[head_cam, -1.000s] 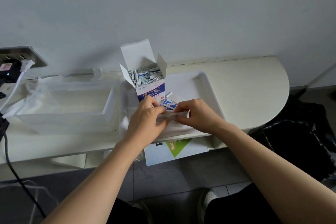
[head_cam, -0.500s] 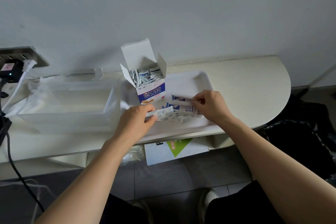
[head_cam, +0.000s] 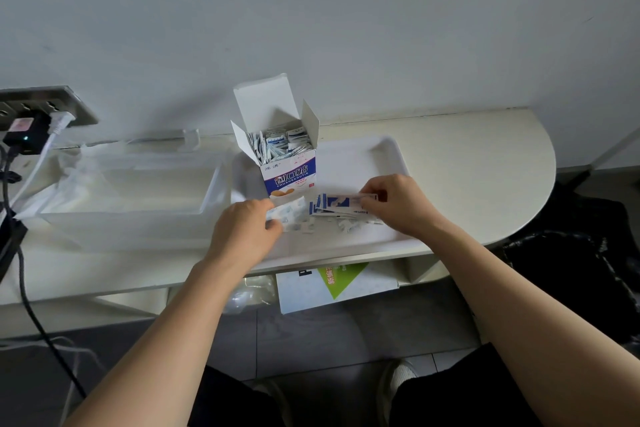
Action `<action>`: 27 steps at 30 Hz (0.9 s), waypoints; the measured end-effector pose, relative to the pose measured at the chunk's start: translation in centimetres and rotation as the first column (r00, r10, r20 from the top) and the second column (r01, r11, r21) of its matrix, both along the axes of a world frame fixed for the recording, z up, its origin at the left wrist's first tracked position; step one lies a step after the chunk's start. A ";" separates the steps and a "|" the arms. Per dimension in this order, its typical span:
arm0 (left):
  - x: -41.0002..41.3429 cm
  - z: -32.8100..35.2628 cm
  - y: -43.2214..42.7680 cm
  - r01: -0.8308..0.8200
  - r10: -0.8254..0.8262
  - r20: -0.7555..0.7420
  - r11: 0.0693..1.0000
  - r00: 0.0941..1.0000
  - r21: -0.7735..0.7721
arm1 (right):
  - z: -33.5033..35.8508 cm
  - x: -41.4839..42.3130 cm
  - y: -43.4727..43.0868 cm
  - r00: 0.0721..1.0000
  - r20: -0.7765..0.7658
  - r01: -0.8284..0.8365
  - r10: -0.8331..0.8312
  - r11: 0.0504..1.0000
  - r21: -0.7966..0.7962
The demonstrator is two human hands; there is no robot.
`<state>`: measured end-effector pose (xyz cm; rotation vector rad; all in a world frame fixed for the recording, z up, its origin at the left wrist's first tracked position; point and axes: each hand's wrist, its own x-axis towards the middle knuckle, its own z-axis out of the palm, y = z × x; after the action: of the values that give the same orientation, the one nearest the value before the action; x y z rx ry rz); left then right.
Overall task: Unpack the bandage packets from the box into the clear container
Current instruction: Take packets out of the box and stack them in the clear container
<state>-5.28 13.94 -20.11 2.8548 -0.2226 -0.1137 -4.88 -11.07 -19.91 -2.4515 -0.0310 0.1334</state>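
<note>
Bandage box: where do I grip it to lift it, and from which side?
Likely the bandage box low on its printed body, across the side walls, from the front: it stands upright, and open flaps and loose packets spoil the top.

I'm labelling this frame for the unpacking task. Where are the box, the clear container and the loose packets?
box (head_cam: 290, 176), head view, printed front face.
clear container (head_cam: 121, 230), head view, near wall.
packets (head_cam: 337, 201), head view, blue print of the top one.
</note>
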 end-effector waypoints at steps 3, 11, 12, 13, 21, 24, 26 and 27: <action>-0.2 0.3 -0.6 0.002 -0.008 0.040 0.990 0.999 0.144 | -0.5 -0.1 0.0 1.000 0.009 0.006 -0.006 0.995 -0.097; -0.6 1.0 -0.9 -0.046 0.002 0.131 0.941 0.991 0.336 | -1.0 -0.2 0.6 0.997 0.018 -0.071 0.076 0.976 -0.205; -0.8 1.1 -0.9 -0.051 0.004 0.143 0.944 0.990 0.325 | -1.1 -0.2 0.6 0.996 0.022 -0.079 0.086 0.971 -0.224; -0.9 1.2 -1.0 -0.055 0.005 0.164 0.951 0.987 0.303 | -1.2 -0.1 0.6 0.995 0.027 -0.082 0.091 0.968 -0.238; -0.4 0.3 -4.4 0.254 -0.235 0.214 0.965 0.948 -0.066 | -1.0 -0.4 0.3 0.985 0.154 -0.053 0.078 0.986 -0.161; 0.3 -1.1 -5.6 0.215 -0.199 0.173 0.973 0.965 -0.081 | -1.0 -0.3 0.0 0.991 0.124 -0.039 0.058 0.987 -0.153; 0.8 -1.7 -6.0 0.173 -0.144 0.176 0.972 0.974 -0.159 | -1.1 -0.3 -0.1 0.993 0.089 -0.060 0.074 0.986 -0.155; 1.0 -1.9 -6.2 0.152 -0.115 0.186 0.967 0.976 -0.205 | -1.2 -0.3 -0.1 0.993 0.088 -0.066 0.080 0.987 -0.144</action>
<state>-4.30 7.74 -22.02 2.6291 -0.4361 0.1256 -5.19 -11.21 -21.16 -2.5977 -0.1578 0.0546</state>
